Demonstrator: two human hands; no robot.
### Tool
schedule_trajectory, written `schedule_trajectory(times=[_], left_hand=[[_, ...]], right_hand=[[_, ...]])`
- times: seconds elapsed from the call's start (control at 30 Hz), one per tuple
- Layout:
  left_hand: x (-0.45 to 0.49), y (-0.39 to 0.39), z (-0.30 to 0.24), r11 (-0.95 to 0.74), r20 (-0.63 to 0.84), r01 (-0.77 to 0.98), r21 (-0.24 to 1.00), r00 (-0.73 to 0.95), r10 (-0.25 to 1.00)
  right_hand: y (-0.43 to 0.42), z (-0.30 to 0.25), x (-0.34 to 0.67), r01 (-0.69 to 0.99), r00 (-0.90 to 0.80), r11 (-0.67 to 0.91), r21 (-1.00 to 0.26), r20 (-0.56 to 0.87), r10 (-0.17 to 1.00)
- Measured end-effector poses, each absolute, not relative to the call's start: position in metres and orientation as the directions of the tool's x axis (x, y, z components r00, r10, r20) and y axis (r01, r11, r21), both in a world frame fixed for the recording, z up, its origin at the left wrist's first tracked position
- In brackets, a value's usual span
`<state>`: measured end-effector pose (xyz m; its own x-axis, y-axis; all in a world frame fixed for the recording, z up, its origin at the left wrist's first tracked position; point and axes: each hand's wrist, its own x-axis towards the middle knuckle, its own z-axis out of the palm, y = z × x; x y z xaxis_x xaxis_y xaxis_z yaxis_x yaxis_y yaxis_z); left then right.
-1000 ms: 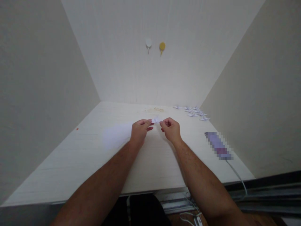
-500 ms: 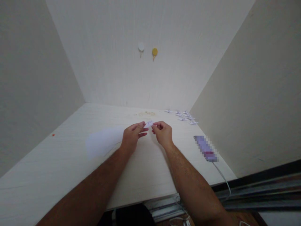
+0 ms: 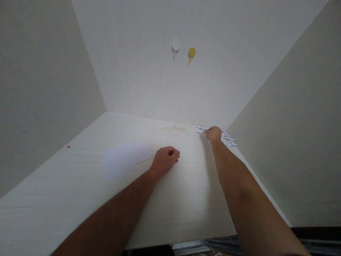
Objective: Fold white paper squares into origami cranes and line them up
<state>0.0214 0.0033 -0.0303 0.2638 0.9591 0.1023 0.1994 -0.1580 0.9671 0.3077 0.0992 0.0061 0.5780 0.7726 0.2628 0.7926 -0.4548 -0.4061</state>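
Note:
My right hand (image 3: 214, 134) is stretched out to the far right of the white tabletop, among several small folded paper cranes (image 3: 229, 139). Its fingers are closed and mostly hidden behind the hand. A paper crane (image 3: 201, 132) shows at their tips, on the left side of the hand. Over the middle of the table, my left hand (image 3: 165, 159) is curled, thumb against the fingers, and nothing shows in it. White paper sheets (image 3: 125, 158) lie left of that hand.
White walls enclose the table (image 3: 170, 206) at the back and both sides. A white hook (image 3: 175, 45) and a yellow hook (image 3: 191, 52) are on the back wall. Brownish marks (image 3: 174, 128) lie near the rear edge, and a small orange bit (image 3: 68, 146) at the left.
My right hand has left my left hand and moved to the right and away, to the cranes, with the folded paper. My left hand has curled closed. The view has shifted.

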Motion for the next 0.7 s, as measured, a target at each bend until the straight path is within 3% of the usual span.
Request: schedule_trajectory(times=[0.7], left_hand=[[0.021,0.003,-0.029,-0.131,0.074,0.222,0.966,0.248,0.966]], right_hand=[[0.117,-0.011,0.315,0.808,0.564,-0.471,-0.355,0.233,0.792]])
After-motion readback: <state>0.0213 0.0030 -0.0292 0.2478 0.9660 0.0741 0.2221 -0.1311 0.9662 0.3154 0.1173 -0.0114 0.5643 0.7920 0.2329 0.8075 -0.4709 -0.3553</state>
